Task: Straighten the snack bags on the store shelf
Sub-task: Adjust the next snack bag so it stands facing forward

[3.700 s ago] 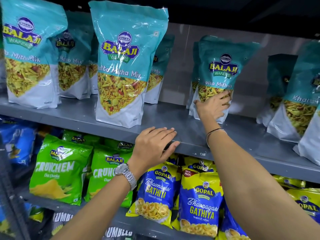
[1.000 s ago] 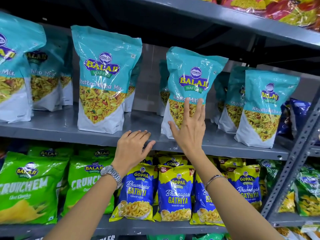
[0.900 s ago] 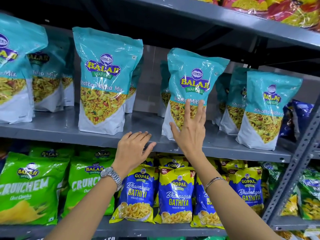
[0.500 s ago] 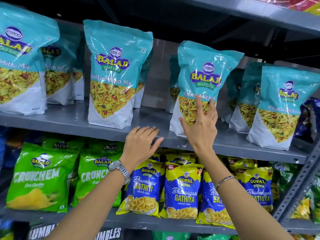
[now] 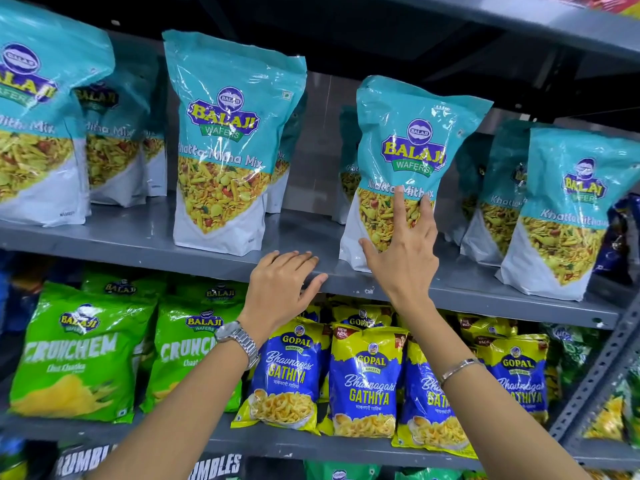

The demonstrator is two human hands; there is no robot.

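Teal Balaji Khatta Mitha Mix bags stand in rows on the grey middle shelf (image 5: 145,242). One front bag (image 5: 412,143) stands upright near the shelf's front edge, right of centre. My right hand (image 5: 403,254) lies flat against its lower front, fingers spread, not gripping. My left hand (image 5: 280,289) rests palm down on the shelf's front lip, holding nothing. Another front bag (image 5: 225,140) stands upright to the left, and a further bag (image 5: 568,209) stands to the right.
Below, green Crunchem bags (image 5: 79,355) and blue-yellow Gopal Gathiya bags (image 5: 367,379) fill the lower shelf. A perforated grey upright (image 5: 599,372) runs at the right. The upper shelf (image 5: 519,19) overhangs the teal bags.
Since 3.7 s ago the bag under my right hand has come forward from the back to the shelf's front. In the last second the hand stays flat on it; my left hand has not moved.
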